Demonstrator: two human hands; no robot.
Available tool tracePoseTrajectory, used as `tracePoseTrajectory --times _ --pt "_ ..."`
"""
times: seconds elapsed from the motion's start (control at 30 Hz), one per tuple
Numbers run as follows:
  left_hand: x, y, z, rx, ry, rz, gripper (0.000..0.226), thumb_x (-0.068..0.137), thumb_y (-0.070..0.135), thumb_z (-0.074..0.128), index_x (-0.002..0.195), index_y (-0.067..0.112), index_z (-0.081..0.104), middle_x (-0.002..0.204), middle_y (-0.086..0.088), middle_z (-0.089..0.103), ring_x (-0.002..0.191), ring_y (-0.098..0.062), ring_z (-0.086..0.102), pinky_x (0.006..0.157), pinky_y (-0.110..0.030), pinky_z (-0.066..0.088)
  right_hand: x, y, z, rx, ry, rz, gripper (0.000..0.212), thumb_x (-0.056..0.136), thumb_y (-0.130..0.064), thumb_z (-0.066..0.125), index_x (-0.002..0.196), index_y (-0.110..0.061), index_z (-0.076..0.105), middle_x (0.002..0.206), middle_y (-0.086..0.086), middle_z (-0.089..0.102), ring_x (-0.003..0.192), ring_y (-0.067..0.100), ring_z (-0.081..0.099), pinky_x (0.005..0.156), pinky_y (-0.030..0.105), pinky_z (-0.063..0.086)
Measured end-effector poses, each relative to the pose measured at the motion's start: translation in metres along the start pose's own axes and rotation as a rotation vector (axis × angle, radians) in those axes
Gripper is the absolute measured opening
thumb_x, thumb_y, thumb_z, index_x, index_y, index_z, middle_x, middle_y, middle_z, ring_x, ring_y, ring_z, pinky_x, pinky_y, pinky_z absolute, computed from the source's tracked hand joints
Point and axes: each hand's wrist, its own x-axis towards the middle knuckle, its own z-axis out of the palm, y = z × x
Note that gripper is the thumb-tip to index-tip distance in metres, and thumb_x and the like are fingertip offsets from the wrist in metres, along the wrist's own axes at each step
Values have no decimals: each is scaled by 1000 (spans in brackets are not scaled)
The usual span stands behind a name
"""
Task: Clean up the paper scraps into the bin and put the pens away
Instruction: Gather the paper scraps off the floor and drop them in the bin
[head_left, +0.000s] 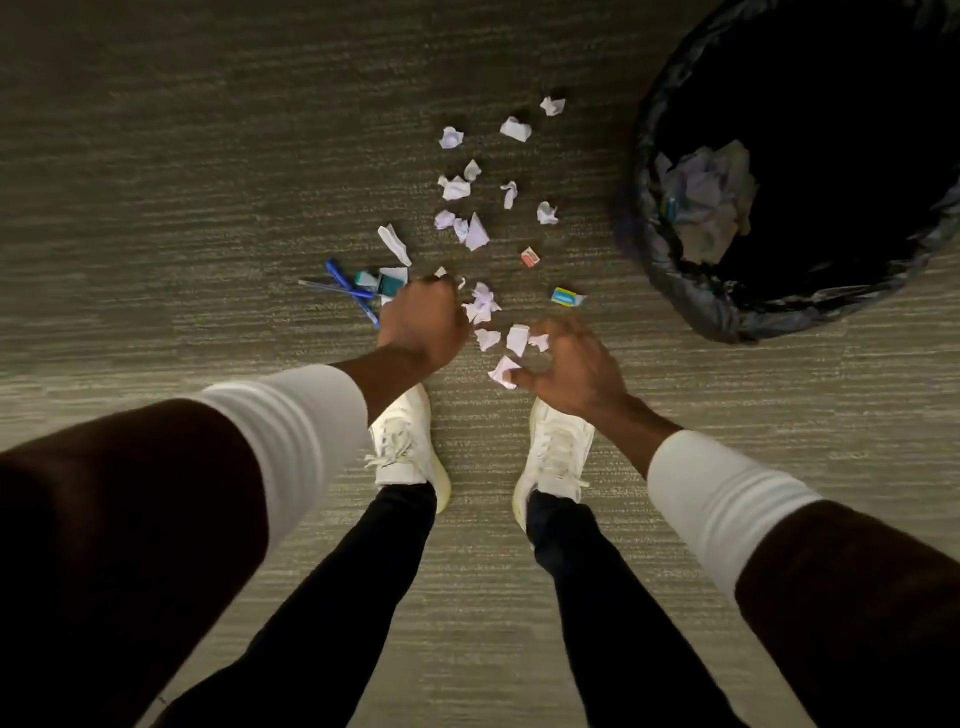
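Paper scraps (480, 306) litter carpet (182, 182) beside bin (675, 291). Left hand (423, 325) fisted around scraps near blue pens (343, 286); right hand (574, 366) pinches crumpled scrap (503, 371).

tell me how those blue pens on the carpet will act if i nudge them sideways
The blue pens look like slim round barrels, so they could roll, though the ribbed carpet probably damps that. They lie crossed over each other, so pushing one likely drags the others. They look rigid and should lift without bending.
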Motion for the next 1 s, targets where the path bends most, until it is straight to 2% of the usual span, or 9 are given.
tracePoseTrajectory --times 0.13,0.2,0.3,0.47,0.6,0.67,0.77,0.83,1.0 --pt "30 -26 50 98 -73 106 54 94 37 65 138 8 50 139 -18 56 123 -41 62 88 -53 58 52 36 52 -245 -101 89 145 47 -89 77 160 -28 9 167 24 9 155 45 11 107 70 40" --pt "41 -26 71 140 -114 177 76 92 40 68 153 10 34 157 -17 38 146 -40 43 99 -55 55 73 47 67 -356 -41 81 154 43 -95 71 161 -32 -6 168 28 -10 156 51 -4 106 78 33" --pt "62 -27 106 220 -130 298 95 85 45 77 158 18 24 168 -17 18 157 -41 22 106 -57 52 97 55 94 -404 25 50 152 46 -96 70 162 -30 -4 166 33 -11 154 57 -3 106 81 34" --pt "72 -25 151 245 -163 332 108 84 40 83 163 25 11 171 -26 -3 156 -52 16 98 -56 58 96 54 125 -512 75 -9 135 50 -88 75 157 -26 23 165 36 4 151 61 9 106 73 42" --pt "69 -26 164 273 -68 353 61 100 16 56 155 15 32 165 -29 18 151 -50 26 88 -54 62 87 51 141 -616 123 -75 106 57 -69 86 141 -24 40 153 32 31 139 50 37 96 58 53" --pt "67 -30 170 256 -25 380 54 99 7 39 152 15 38 162 -29 26 147 -47 35 93 -51 59 85 52 148 -641 136 -110 94 65 -58 87 140 -26 42 140 29 43 127 43 47 83 51 58" --pt "65 -39 173 308 62 488 51 94 6 55 145 11 53 154 -26 42 139 -41 50 108 -43 52 85 53 150 -630 129 -109 79 76 -39 87 142 -28 44 129 24 46 119 37 51 67 43 61" --pt "67 -46 175 288 103 533 60 89 3 62 148 10 52 153 -22 45 141 -38 49 113 -41 49 86 51 147 -616 103 -107 67 83 -27 82 141 -26 48 130 24 46 120 37 51 70 44 62" --pt "61 -57 167 122 -20 453 71 93 -1 61 157 14 36 159 -20 33 144 -37 41 120 -42 43 89 49 135 -480 63 -140 35 93 -5 60 127 -12 64 133 23 54 116 41 58 90 48 58"
